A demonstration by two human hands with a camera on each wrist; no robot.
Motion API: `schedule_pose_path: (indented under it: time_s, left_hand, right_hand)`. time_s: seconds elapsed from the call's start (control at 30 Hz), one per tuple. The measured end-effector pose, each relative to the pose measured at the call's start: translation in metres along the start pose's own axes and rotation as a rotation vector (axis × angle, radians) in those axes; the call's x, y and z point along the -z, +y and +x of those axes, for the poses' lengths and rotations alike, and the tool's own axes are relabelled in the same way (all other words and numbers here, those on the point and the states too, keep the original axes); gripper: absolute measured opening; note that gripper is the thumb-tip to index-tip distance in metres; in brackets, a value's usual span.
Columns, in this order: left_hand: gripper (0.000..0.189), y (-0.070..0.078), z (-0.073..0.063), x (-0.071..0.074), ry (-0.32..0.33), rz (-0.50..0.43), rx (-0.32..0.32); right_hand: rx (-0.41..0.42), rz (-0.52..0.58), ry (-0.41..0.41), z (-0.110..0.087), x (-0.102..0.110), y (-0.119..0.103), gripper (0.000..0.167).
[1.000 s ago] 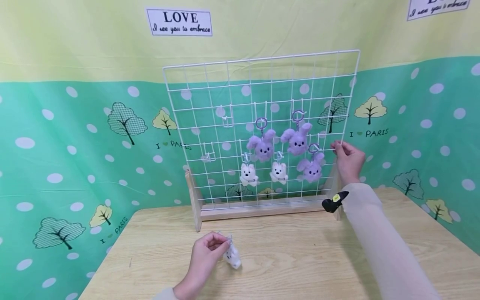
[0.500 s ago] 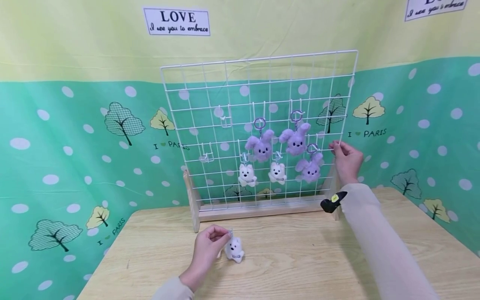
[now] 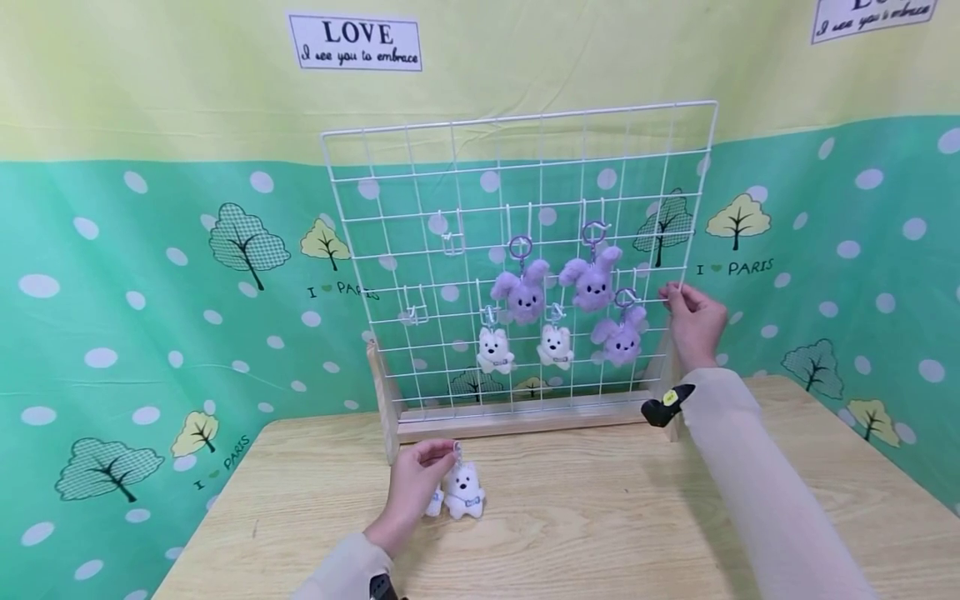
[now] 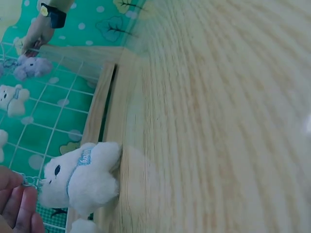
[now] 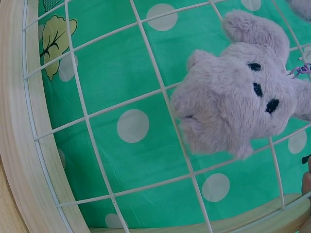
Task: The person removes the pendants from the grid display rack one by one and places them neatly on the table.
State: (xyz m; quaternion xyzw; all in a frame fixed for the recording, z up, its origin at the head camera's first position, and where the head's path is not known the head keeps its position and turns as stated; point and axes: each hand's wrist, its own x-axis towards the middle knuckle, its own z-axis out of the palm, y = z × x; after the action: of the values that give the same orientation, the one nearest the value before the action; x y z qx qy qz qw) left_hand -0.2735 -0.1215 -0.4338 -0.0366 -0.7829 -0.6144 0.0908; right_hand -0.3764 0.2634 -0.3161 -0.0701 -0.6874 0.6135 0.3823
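My left hand (image 3: pixel 412 483) pinches the metal clasp of a white plush dog keychain (image 3: pixel 465 492), which hangs just over the table. Part of a second white plush (image 3: pixel 433 502) shows beside it, mostly hidden by the hand; I cannot tell how it is held. In the left wrist view the held keychain (image 4: pixel 82 177) has a blue strap across its body. My right hand (image 3: pixel 696 321) grips the right edge of the white wire grid rack (image 3: pixel 517 119). Nearest to that hand hangs a purple plush bunny keychain (image 3: pixel 621 340), also large in the right wrist view.
Two more purple bunny keychains, including one bunny (image 3: pixel 592 285), and two white plush keychains, including one dog (image 3: pixel 556 346), hang on the rack. Bare hooks (image 3: pixel 452 242) are at its left. A wooden base (image 3: pixel 525 419) carries the rack on the table (image 3: pixel 570 517).
My left hand has risen slightly toward the rack, and the white keychain has turned to face me and hangs more upright. A second white plush shows behind it. The right hand stays put.
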Motion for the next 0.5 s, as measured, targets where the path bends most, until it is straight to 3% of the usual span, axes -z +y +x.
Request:
schedule_pose_path:
  time_s: [0.3, 0.5]
  left_hand:
    - [0.017, -0.001, 0.008, -0.002, -0.007, 0.016, 0.056]
    - [0.017, -0.002, 0.012, -0.005, -0.023, 0.015, 0.055]
  right_hand:
    - [-0.019, 0.011, 0.004, 0.001, -0.001, 0.001, 0.035]
    - [0.002, -0.006, 0.011, 0.003, -0.001, 0.002, 0.034]
